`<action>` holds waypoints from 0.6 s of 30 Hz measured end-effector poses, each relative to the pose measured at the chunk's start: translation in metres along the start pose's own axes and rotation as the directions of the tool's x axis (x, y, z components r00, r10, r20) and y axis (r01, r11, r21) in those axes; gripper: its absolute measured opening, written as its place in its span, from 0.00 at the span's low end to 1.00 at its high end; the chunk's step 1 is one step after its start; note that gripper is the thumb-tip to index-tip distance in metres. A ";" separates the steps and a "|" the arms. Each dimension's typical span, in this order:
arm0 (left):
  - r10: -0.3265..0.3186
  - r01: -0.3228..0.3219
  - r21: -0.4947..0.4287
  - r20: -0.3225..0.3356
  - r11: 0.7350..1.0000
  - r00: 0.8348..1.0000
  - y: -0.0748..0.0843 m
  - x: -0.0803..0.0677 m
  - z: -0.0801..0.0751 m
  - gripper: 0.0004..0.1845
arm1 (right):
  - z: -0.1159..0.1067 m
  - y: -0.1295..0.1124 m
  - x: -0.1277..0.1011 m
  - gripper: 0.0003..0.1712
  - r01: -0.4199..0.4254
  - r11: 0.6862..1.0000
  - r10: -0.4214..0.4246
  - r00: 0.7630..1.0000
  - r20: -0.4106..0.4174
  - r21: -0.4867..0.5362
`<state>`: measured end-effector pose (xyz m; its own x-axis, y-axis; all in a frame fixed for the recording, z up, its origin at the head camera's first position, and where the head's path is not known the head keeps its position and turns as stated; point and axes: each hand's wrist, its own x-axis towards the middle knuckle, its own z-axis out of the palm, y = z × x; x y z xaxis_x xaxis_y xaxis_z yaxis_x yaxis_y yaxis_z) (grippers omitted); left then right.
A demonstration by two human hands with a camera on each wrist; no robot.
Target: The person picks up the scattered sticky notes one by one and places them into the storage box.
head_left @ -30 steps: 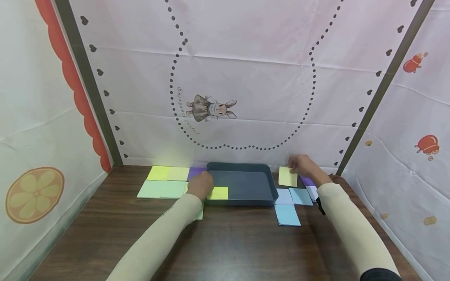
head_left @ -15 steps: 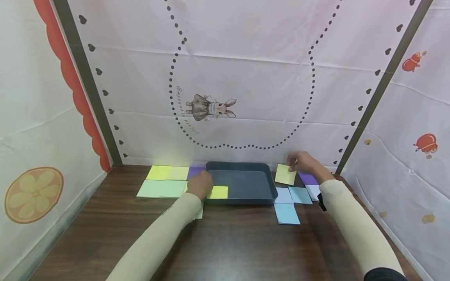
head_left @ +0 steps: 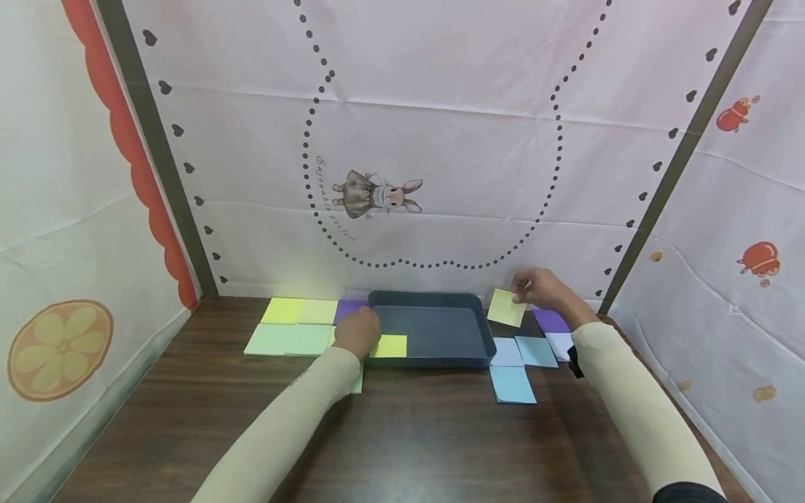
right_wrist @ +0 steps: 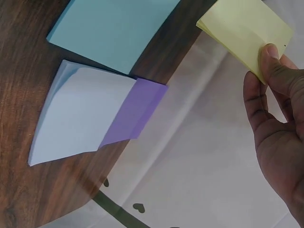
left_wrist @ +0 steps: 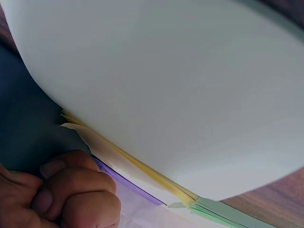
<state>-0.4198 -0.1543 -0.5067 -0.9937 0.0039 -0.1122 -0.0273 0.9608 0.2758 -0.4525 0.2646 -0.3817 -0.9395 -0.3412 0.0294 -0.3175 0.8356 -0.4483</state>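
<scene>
The right hand (right_wrist: 278,137) pinches a yellow note pad (right_wrist: 244,29) (thumb on top) above purple (right_wrist: 135,111) and blue pads (right_wrist: 111,28)

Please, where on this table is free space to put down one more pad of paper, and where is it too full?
Free: the wide wooden front of the table, between the two sleeves, and the tray floor right of the yellow pad. Crowded: left of the tray, green and yellow pads lie edge to edge by the left hand; right of it, blue pads under the right hand.
</scene>
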 end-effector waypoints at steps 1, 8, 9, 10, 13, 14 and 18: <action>-0.006 0.006 -0.003 0.003 1.000 1.000 0.001 -0.001 0.000 0.23 | 0.000 -0.001 0.000 0.05 0.005 1.000 -0.005 1.000 -0.005 0.003; 0.012 -0.012 0.018 -0.004 1.000 1.000 -0.003 0.002 0.004 0.26 | -0.002 -0.011 0.003 0.05 0.038 0.999 -0.038 0.998 -0.045 0.011; 0.015 -0.015 0.023 -0.002 1.000 1.000 -0.003 0.003 0.004 0.26 | -0.003 -0.012 0.003 0.05 0.045 0.999 -0.045 0.998 -0.049 0.010; 0.016 -0.016 0.021 0.002 1.000 1.000 -0.003 0.003 0.004 0.26 | -0.003 -0.014 0.003 0.05 0.052 0.999 -0.052 0.997 -0.052 0.007; 0.011 -0.011 0.017 0.006 1.000 1.000 -0.003 0.003 0.004 0.26 | -0.005 -0.019 0.003 0.05 0.068 0.998 -0.068 0.996 -0.053 -0.004; 0.010 -0.010 0.017 0.004 1.000 1.000 -0.003 0.003 0.003 0.26 | -0.006 -0.020 0.002 0.05 0.070 0.998 -0.070 0.996 -0.051 -0.006; 0.006 -0.006 0.017 -0.008 1.000 1.000 -0.002 0.002 0.004 0.27 | -0.009 -0.025 0.002 0.05 0.063 0.998 -0.064 0.997 -0.040 -0.018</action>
<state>-0.4211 -0.1553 -0.5114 -0.9947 0.0071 -0.1027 -0.0200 0.9654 0.2601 -0.4473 0.2475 -0.3623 -0.9217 -0.3763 0.0936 -0.3784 0.8200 -0.4295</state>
